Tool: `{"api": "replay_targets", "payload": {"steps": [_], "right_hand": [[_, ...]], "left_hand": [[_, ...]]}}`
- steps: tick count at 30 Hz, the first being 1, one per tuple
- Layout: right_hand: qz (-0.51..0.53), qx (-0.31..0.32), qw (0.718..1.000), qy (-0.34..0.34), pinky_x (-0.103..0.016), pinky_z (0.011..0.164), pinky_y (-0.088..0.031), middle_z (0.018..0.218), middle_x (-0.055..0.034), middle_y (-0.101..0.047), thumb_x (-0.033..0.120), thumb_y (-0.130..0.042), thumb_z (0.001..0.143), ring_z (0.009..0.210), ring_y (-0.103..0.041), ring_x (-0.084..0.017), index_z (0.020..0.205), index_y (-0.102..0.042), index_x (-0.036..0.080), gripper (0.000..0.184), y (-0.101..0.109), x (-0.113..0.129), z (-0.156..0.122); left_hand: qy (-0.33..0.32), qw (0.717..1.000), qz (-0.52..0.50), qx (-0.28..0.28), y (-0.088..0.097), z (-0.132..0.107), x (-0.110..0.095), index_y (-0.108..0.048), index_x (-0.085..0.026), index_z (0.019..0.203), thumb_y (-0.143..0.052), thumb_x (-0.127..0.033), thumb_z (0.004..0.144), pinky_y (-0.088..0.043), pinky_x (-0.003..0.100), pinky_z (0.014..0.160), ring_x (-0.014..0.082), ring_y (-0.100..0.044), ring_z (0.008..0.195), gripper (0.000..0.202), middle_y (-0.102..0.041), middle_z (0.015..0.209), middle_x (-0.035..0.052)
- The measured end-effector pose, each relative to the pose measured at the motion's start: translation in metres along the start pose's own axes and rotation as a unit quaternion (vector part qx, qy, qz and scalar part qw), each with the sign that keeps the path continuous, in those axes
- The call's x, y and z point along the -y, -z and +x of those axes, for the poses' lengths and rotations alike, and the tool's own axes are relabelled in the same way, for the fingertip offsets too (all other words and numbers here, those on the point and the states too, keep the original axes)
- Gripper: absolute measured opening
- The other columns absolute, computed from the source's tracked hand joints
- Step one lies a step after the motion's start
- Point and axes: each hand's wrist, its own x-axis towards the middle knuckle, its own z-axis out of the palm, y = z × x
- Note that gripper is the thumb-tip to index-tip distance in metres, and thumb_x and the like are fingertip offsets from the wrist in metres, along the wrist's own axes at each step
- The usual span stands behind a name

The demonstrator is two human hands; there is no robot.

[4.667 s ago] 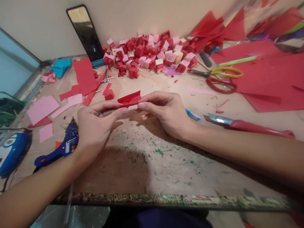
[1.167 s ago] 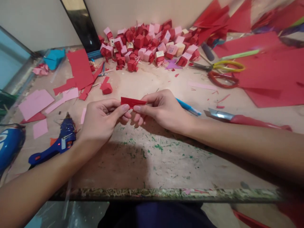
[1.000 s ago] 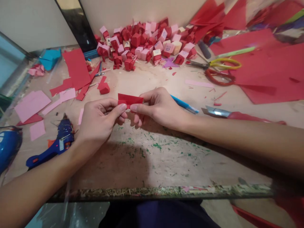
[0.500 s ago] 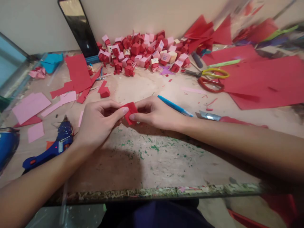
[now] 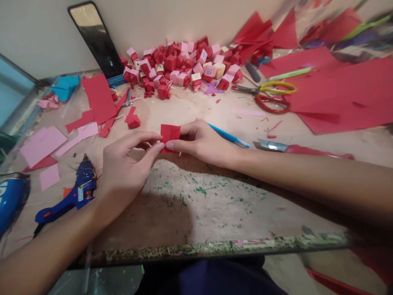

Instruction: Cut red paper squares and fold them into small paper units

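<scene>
Between my two hands a small square of red paper [image 5: 170, 133] is held up just above the table, with crease lines showing on it. My left hand [image 5: 130, 157] pinches its lower left edge between thumb and fingers. From the other side my right hand [image 5: 202, 144] grips it, thumb on the front and fingers behind. Part of the paper's lower edge is hidden by the thumbs. A blue pen [image 5: 229, 136] lies just beyond my right wrist. Left of my left forearm rests a blue glue gun [image 5: 80, 184].
Many small red and pink paper cubes [image 5: 181, 67] are heaped against the wall beside a leaning phone [image 5: 96, 39]. Scissors [image 5: 273, 96], a utility knife [image 5: 273, 146] and large red sheets [image 5: 344, 90] lie to the right. Pink paper pieces [image 5: 43, 145] lie left.
The red paper has turned from a tilt to nearly upright and sits slightly higher. My left fingers have shifted to its lower left edge. The view has moved slightly.
</scene>
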Motion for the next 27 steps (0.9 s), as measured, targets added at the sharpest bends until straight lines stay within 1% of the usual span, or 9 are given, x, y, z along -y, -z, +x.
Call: {"api": "replay_targets", "payload": {"steps": [3, 6, 9, 12, 15, 18, 21, 24, 27], "right_hand": [[-0.001, 0.006, 1.0, 0.006, -0.026, 0.063, -0.044, 0.083, -0.0055, -0.073, 0.036, -0.074, 0.093, 0.071, -0.059, -0.014, 0.09, -0.079, 0.011, 0.026, 0.002, 0.0, -0.001], [-0.005, 0.017, 1.0, 0.007, -0.026, 0.064, -0.045, 0.08, -0.0053, -0.073, 0.035, -0.071, 0.095, 0.071, -0.059, -0.013, 0.087, -0.079, 0.011, 0.027, 0.002, 0.001, -0.002], [-0.018, 0.014, 1.0, -0.004, -0.026, 0.063, -0.045, 0.082, -0.0061, -0.074, 0.035, -0.07, 0.095, 0.071, -0.061, -0.014, 0.089, -0.08, 0.011, 0.027, 0.001, 0.003, -0.003], [-0.031, 0.004, 0.999, -0.01, -0.026, 0.061, -0.044, 0.081, -0.0066, -0.074, 0.035, -0.069, 0.095, 0.07, -0.06, -0.014, 0.092, -0.081, 0.01, 0.028, -0.001, 0.004, -0.003], [-0.048, 0.001, 0.999, -0.001, -0.025, 0.059, -0.042, 0.074, -0.0047, -0.071, 0.033, -0.067, 0.097, 0.066, -0.057, -0.013, 0.087, -0.08, 0.01, 0.028, -0.003, 0.004, -0.003], [-0.057, -0.005, 0.998, 0.012, -0.024, 0.059, -0.042, 0.07, -0.0031, -0.07, 0.029, -0.067, 0.096, 0.064, -0.057, -0.012, 0.085, -0.08, 0.011, 0.024, -0.005, 0.005, -0.004], [-0.06, -0.038, 0.997, -0.003, -0.023, 0.054, -0.04, 0.062, -0.0016, -0.066, 0.022, -0.066, 0.094, 0.057, -0.054, -0.01, 0.079, -0.078, 0.01, 0.023, -0.005, 0.009, -0.004], [-0.029, -0.054, 0.998, -0.015, -0.022, 0.047, -0.035, 0.055, 0.0002, -0.062, 0.016, -0.064, 0.092, 0.048, -0.05, -0.008, 0.072, -0.075, 0.011, 0.023, -0.006, 0.011, -0.003], [0.043, -0.054, 0.998, -0.007, -0.021, 0.044, -0.034, 0.061, -0.0005, -0.068, 0.016, -0.065, 0.093, 0.047, -0.049, -0.007, 0.078, -0.076, 0.011, 0.018, -0.006, 0.009, -0.001]], "left_hand": [[0.03, 0.999, -0.003, 0.018, 0.001, 0.0, -0.002, -0.084, -0.027, 0.098, -0.084, -0.022, 0.088, -0.057, 0.024, 0.064, 0.0138, -0.07, 0.069, 0.011, -0.079, 0.081, -0.0034], [0.035, 0.999, -0.01, 0.037, 0.0, 0.0, -0.003, -0.086, -0.03, 0.102, -0.085, -0.031, 0.089, -0.056, 0.025, 0.063, 0.0142, -0.069, 0.067, 0.013, -0.079, 0.079, -0.0041], [0.046, 0.998, 0.005, 0.038, 0.001, -0.001, -0.002, -0.086, -0.029, 0.103, -0.085, -0.03, 0.088, -0.058, 0.026, 0.067, 0.0153, -0.071, 0.07, 0.015, -0.08, 0.082, -0.0034], [0.07, 0.997, 0.004, 0.036, 0.0, -0.001, 0.0, -0.087, -0.027, 0.105, -0.083, -0.03, 0.09, -0.061, 0.029, 0.075, 0.0185, -0.076, 0.079, 0.016, -0.084, 0.091, -0.0009], [0.084, 0.995, -0.015, 0.053, -0.001, -0.001, 0.002, -0.087, -0.027, 0.105, -0.089, -0.034, 0.084, -0.062, 0.03, 0.073, 0.0197, -0.077, 0.078, 0.022, -0.084, 0.09, -0.0003], [0.111, 0.989, -0.062, 0.072, -0.003, 0.001, 0.002, -0.087, -0.026, 0.106, -0.088, -0.03, 0.085, -0.062, 0.029, 0.072, 0.0191, -0.077, 0.079, 0.021, -0.085, 0.091, 0.0002], [0.149, 0.977, -0.137, 0.07, -0.004, 0.003, 0.004, -0.087, -0.025, 0.105, -0.082, -0.031, 0.09, -0.064, 0.029, 0.076, 0.0201, -0.079, 0.085, 0.017, -0.085, 0.099, 0.0027], [0.18, 0.963, -0.197, 0.049, -0.006, 0.005, 0.007, -0.085, -0.023, 0.1, -0.083, -0.034, 0.09, -0.064, 0.027, 0.07, 0.0179, -0.078, 0.077, 0.014, -0.082, 0.09, 0.0019], [0.213, 0.945, -0.244, 0.038, -0.006, 0.005, 0.009, -0.082, -0.022, 0.095, -0.086, -0.031, 0.087, -0.062, 0.023, 0.065, 0.0155, -0.077, 0.07, 0.013, -0.079, 0.082, 0.0003]]}}
